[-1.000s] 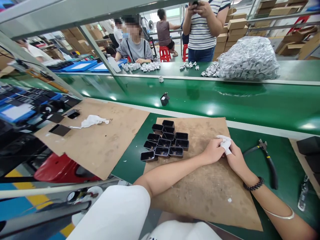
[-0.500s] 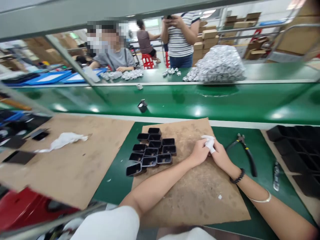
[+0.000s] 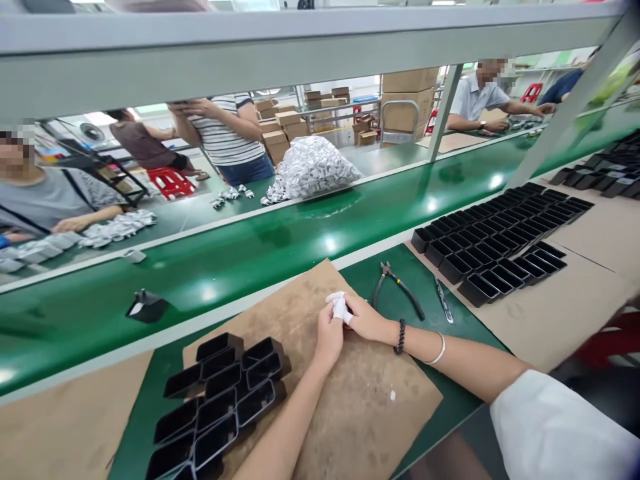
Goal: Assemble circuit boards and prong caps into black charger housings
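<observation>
My left hand (image 3: 330, 335) and my right hand (image 3: 369, 321) are brought together over the brown cardboard sheet (image 3: 370, 433). Both have their fingers closed against each other. White finger covers (image 3: 339, 305) show where they meet, and anything held between them is hidden. Left of my hands stand several black rectangular open boxes (image 3: 216, 427), grouped close together. To the right, diagonal cutters (image 3: 400, 290) with black and yellow handles lie with handles spread. Tweezers (image 3: 443, 300) rest beyond them. A small white scrap (image 3: 393, 395) lies on the cardboard.
Across the front runs a green conveyor belt (image 3: 290, 240) carrying a black box (image 3: 145, 307). Rows of black boxes (image 3: 493, 230) fill the right-hand cardboard. A bag of silvery parts (image 3: 320, 167) sits on the far bench. Several people are beyond, and a metal frame (image 3: 300, 53) spans overhead.
The view has turned to the right, bringing the rows of black boxes and another co-worker into sight. My hands stay together over the cardboard.
</observation>
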